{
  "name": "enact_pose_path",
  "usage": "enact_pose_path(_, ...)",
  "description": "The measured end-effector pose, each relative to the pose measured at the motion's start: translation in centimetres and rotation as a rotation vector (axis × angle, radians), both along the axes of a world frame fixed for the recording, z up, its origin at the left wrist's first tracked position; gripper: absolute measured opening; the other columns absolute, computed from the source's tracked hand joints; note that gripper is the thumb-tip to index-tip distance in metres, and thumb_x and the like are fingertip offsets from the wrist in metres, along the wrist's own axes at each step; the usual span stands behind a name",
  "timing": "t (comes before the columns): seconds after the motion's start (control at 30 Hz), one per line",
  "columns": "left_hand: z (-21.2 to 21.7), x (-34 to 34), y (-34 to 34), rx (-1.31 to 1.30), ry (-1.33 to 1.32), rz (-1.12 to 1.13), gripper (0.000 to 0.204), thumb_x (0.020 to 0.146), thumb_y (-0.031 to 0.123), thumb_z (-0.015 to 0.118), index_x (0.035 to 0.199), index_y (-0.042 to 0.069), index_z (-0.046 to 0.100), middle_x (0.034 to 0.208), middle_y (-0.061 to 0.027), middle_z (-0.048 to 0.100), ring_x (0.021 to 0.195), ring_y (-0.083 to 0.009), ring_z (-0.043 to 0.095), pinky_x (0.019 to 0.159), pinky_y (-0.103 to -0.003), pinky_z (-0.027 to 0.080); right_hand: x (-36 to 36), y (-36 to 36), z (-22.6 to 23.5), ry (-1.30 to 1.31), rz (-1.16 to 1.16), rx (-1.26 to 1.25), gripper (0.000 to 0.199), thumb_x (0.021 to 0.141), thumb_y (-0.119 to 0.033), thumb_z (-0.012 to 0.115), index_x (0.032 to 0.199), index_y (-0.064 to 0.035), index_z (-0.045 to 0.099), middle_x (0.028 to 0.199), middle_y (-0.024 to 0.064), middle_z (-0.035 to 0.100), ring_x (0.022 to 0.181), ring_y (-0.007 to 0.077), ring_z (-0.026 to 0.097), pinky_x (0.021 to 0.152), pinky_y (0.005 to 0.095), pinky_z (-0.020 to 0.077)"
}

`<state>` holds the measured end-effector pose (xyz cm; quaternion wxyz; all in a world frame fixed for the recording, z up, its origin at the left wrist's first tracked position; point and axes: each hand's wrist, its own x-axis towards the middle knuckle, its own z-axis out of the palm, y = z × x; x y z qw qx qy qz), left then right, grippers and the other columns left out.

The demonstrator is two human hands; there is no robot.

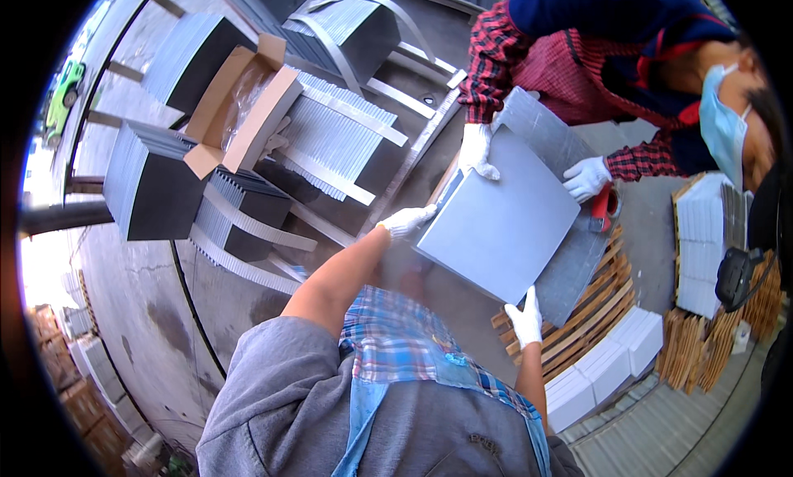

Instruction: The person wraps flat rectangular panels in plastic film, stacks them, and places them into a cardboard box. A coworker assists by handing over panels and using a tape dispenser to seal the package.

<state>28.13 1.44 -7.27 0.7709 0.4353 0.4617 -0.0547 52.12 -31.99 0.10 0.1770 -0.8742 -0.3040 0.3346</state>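
Observation:
A large, smooth grey square slab (pixel 500 217) lies at the centre, over a darker grey sheet-covered surface (pixel 570 270). My left hand (pixel 409 222), in a white glove, holds the slab's left edge, fingers closed at its side. My right hand (pixel 525 320), gloved too, grips the near corner with the thumb up along the edge. Across from me, a masked co-worker in a checked apron rests one gloved hand (pixel 477 152) on the slab's far corner. Their other gloved hand (pixel 586 179) is beside its right edge, near a red tape dispenser (pixel 605 209).
An open cardboard box (pixel 242 105) with clear plastic sits at left, among stacks of grey slabs (pixel 161 184) and pale strips (pixel 330 178). Wooden slats (pixel 591 312) and white blocks (pixel 607 365) lie at lower right. Another pale stack (pixel 700 242) stands farther right.

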Motion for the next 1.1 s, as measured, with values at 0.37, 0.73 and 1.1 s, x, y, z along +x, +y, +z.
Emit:
enact_pose_path(0.37,-1.8,-1.3,-0.2,-0.289,-0.21,0.374,0.069,0.098,0.063,0.049,0.128,0.003,0.06,0.103,-0.0075,0.064,0.092,-0.017,0.058,0.079,-0.036,0.05,-2.5,0.0,-2.1,0.03,-0.34,0.121,0.069,0.089,-0.003,0.054,0.153,0.0002,0.03,0.153,0.0237,0.04,0.139,0.0346,0.042,0.114,0.0401,0.0337)
enact_pose_path(0.73,-1.6,-11.0,3.3,0.254,0.198,0.36,0.054,0.1,0.046,0.052,0.122,-0.002,0.065,0.117,-0.0179,0.07,0.109,-0.0283,0.065,0.095,-0.037,0.049,-7.9,12.3,4.2,-0.42,-0.029,0.146,0.06,0.09,-0.006,0.056,0.148,-0.0008,0.04,0.149,0.0247,0.042,0.137,0.0409,0.041,0.114,0.047,0.033)
enact_pose_path(1.1,8.1,-25.5,22.1,1.357,0.665,0.599,0.02,0.089,0.024,0.066,0.099,0.007,0.071,0.092,-0.0162,0.07,0.09,-0.0347,0.066,0.082,-0.042,0.052,-16.0,19.4,2.4,-0.381,0.519,0.16,0.064,0.085,-0.017,0.065,0.143,0.0004,0.046,0.145,0.026,0.046,0.134,0.0435,0.042,0.113,0.0515,0.0328)
